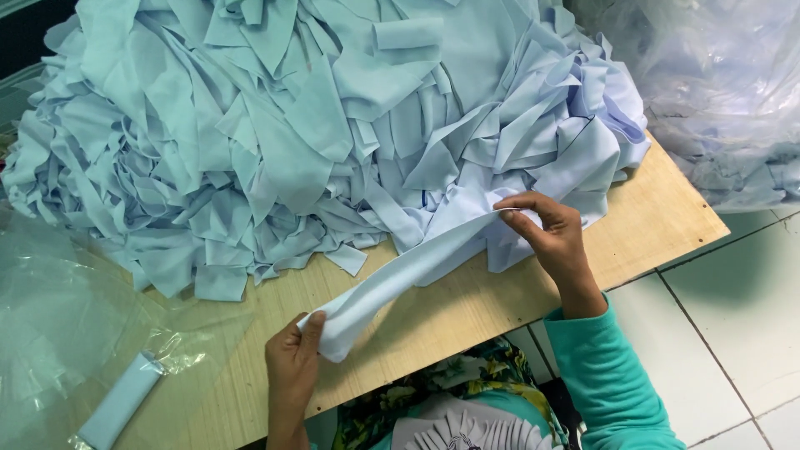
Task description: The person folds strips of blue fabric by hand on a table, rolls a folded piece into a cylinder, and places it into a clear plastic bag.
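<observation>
A long pale blue fabric strip (400, 275) stretches slantwise above the wooden table (467, 308). My left hand (292, 362) pinches its near end at the table's front edge. My right hand (550, 237) grips the far end, close to the foot of a big heap of pale blue fabric strips (317, 117). The heap covers most of the tabletop behind the strip.
A clear plastic bag (75, 317) lies at the left, with a folded pale blue piece (121, 400) inside it. A large clear bag of more fabric (717, 92) stands at the right on the white tiled floor (733, 317).
</observation>
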